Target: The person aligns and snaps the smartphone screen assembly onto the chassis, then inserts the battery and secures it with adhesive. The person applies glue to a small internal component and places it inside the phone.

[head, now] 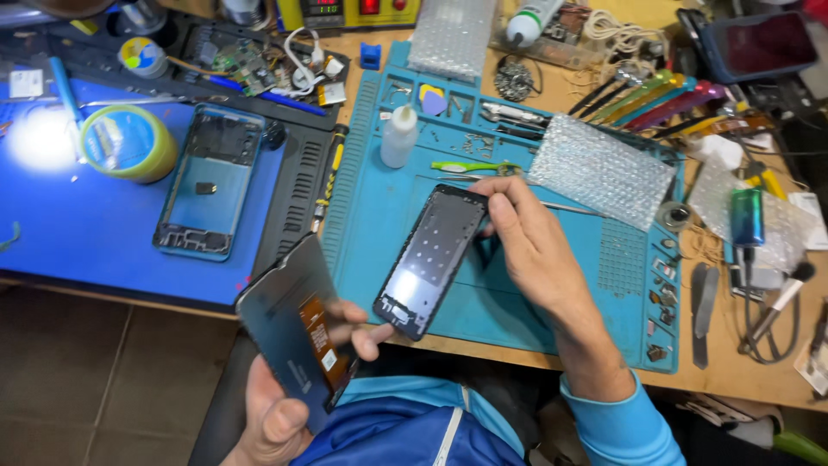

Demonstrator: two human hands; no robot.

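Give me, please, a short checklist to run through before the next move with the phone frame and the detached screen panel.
1. Left hand grips screen panel: ok.
2. Right hand steadies phone frame at its top edge: ok.
3. Frame's lower end overhangs the teal mat and bench edge: not ok.
4. Panel's flex cable undamaged: cannot tell.
5. White bottle upright, apart from frame: ok.
6. Green tweezers near right hand: ok.

Two hands were present: left hand [285,406] at 7 o'clock, right hand [530,242] at centre. Two phone frames [431,259], one screen panel [297,332], one white bottle [399,135] at 12 o'clock, two work mats [379,207].
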